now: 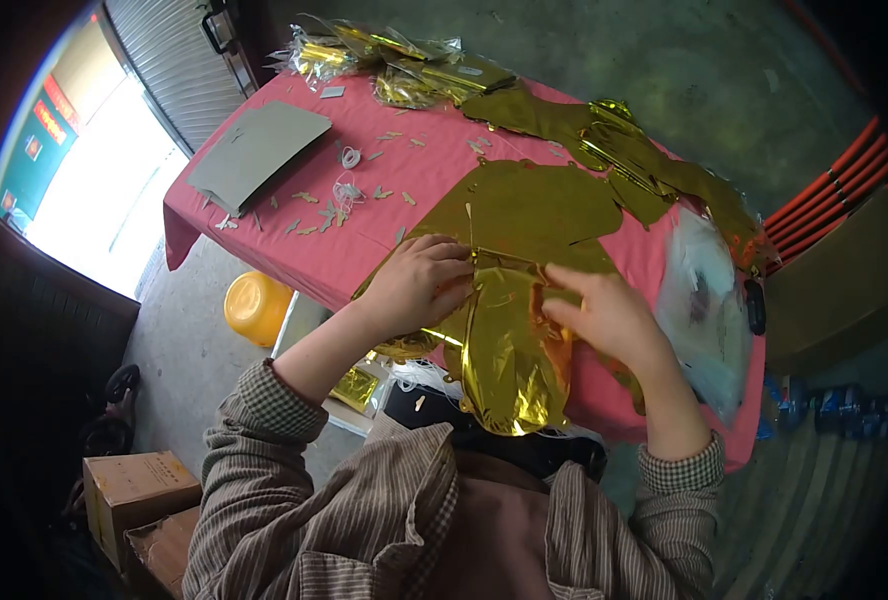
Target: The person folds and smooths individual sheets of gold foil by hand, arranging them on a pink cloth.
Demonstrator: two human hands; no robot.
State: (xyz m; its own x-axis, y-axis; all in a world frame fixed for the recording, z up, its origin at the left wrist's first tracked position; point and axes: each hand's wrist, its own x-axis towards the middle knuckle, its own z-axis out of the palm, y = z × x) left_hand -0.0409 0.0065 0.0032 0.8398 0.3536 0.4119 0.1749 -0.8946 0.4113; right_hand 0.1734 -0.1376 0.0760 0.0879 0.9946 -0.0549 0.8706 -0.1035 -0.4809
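Observation:
A large flat sheet of shiny gold foil (524,205) lies on the pink-covered table, and a folded part of it hangs over the near edge toward my lap. My left hand (426,282) rests on the foil at its left side, fingers curled together at a fold; whatever is between the fingertips is too small to make out. On the right side, my right hand (599,308) touches the foil with thumb and forefinger spread apart. A thin pale strip (469,222) lies on the foil just above my left hand.
The pink table (264,235) bears a grey board (261,150), scattered small pieces, white string (347,190), bagged gold foil (394,65) at the far edge and a clear plastic bag (704,310) at right. A yellow bucket (256,308) and cardboard boxes (139,485) stand on the floor.

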